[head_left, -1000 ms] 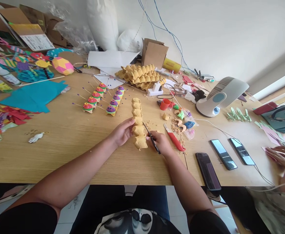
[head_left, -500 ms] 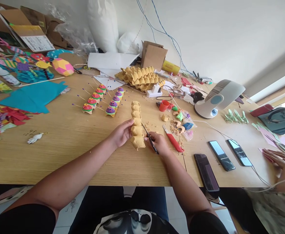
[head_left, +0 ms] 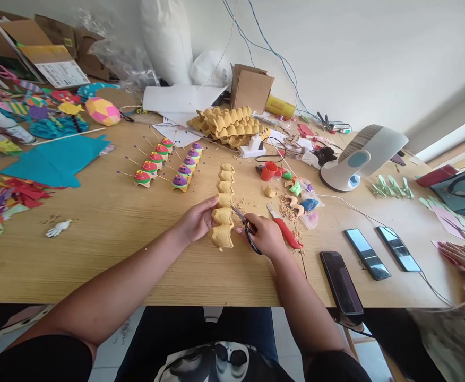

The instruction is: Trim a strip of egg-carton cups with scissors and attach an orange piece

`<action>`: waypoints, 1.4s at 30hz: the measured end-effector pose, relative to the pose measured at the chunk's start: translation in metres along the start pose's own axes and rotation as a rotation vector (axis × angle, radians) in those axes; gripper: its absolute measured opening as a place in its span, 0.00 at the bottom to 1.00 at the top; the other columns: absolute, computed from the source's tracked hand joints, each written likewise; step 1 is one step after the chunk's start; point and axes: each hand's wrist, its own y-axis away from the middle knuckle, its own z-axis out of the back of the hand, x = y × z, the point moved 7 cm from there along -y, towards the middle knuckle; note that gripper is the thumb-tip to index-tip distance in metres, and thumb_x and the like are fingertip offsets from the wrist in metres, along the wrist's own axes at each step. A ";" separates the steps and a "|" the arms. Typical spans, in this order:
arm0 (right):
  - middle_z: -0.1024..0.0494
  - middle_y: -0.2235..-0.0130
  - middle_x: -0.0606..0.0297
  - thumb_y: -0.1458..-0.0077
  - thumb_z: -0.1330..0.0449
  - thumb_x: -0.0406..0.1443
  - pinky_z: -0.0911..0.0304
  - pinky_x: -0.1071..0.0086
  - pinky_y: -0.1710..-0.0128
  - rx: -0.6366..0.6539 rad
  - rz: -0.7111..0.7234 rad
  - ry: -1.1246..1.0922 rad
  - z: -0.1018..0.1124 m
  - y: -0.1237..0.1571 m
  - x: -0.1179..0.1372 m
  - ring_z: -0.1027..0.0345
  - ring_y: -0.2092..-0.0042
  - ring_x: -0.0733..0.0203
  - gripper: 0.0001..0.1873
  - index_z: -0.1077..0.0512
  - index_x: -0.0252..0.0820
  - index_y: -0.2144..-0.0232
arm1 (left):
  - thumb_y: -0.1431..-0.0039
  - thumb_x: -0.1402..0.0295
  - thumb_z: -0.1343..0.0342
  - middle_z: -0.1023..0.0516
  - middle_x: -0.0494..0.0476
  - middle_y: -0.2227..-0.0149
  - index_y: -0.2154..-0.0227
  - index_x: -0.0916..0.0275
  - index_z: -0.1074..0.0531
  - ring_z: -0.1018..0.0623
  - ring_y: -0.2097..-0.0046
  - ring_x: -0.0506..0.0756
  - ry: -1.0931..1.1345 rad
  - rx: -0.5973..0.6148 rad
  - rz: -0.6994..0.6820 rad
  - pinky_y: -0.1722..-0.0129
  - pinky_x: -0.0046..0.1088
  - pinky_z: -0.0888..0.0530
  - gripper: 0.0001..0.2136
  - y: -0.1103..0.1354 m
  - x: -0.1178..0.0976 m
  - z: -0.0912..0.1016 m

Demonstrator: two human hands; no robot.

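Note:
A yellowish strip of egg carton cups (head_left: 222, 216) is pinched at its left side by my left hand (head_left: 197, 218), raised over the table. My right hand (head_left: 265, 233) grips the black handles of a pair of scissors (head_left: 250, 234), whose blades point up and left at the strip's right edge. Just right of that hand lies a red-handled craft knife (head_left: 287, 231). Beyond the strip stand two painted egg carton strips, one red and green (head_left: 150, 166) and one purple (head_left: 184, 171), with thin sticks poking out.
Stacked egg cartons (head_left: 228, 126) sit at the back. To the right are a red cup (head_left: 269, 171), a white fan (head_left: 360, 159), phones (head_left: 368, 254) and another person's hand (head_left: 461, 257). Blue paper (head_left: 53, 159) and colourful scraps (head_left: 11, 196) lie left.
The strip's near end has shifted slightly left and its cups are turned a little. My right hand and the scissors have moved slightly right, with the finger grip more visible.

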 end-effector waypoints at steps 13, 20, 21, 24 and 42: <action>0.18 0.66 0.63 0.34 0.39 0.44 0.49 0.68 0.66 -0.028 -0.049 0.135 0.003 -0.001 0.001 0.28 0.64 0.56 0.15 0.22 0.46 0.50 | 0.42 0.64 0.28 0.15 0.54 0.52 0.43 0.54 0.24 0.15 0.55 0.56 -0.066 -0.050 -0.116 0.60 0.29 0.19 0.24 -0.002 -0.001 0.005; 0.18 0.65 0.62 0.38 0.41 0.36 0.50 0.67 0.67 -0.049 -0.055 0.184 0.001 -0.003 -0.005 0.27 0.62 0.54 0.17 0.22 0.46 0.48 | 0.41 0.66 0.29 0.15 0.54 0.50 0.41 0.55 0.26 0.15 0.55 0.54 -0.026 -0.057 -0.079 0.59 0.28 0.18 0.25 -0.002 0.004 0.003; 0.18 0.65 0.62 0.39 0.40 0.36 0.50 0.67 0.67 -0.056 -0.059 0.177 0.001 -0.002 -0.006 0.28 0.63 0.54 0.17 0.22 0.46 0.49 | 0.41 0.66 0.28 0.15 0.54 0.50 0.41 0.55 0.26 0.15 0.54 0.54 -0.021 -0.062 -0.082 0.59 0.27 0.18 0.26 -0.002 0.004 0.003; 0.19 0.66 0.63 0.41 0.40 0.35 0.49 0.67 0.67 -0.079 -0.073 0.140 0.001 -0.002 -0.006 0.28 0.63 0.55 0.17 0.21 0.46 0.49 | 0.43 0.66 0.27 0.15 0.55 0.50 0.41 0.55 0.26 0.15 0.54 0.54 -0.003 -0.075 -0.091 0.59 0.27 0.18 0.27 -0.002 0.004 0.005; 0.17 0.63 0.63 0.41 0.40 0.34 0.45 0.67 0.65 -0.169 -0.043 0.124 0.006 0.000 -0.003 0.27 0.61 0.54 0.16 0.23 0.46 0.50 | 0.44 0.69 0.26 0.16 0.52 0.51 0.41 0.52 0.31 0.15 0.52 0.54 -0.015 -0.088 -0.173 0.53 0.29 0.20 0.30 -0.002 0.003 0.007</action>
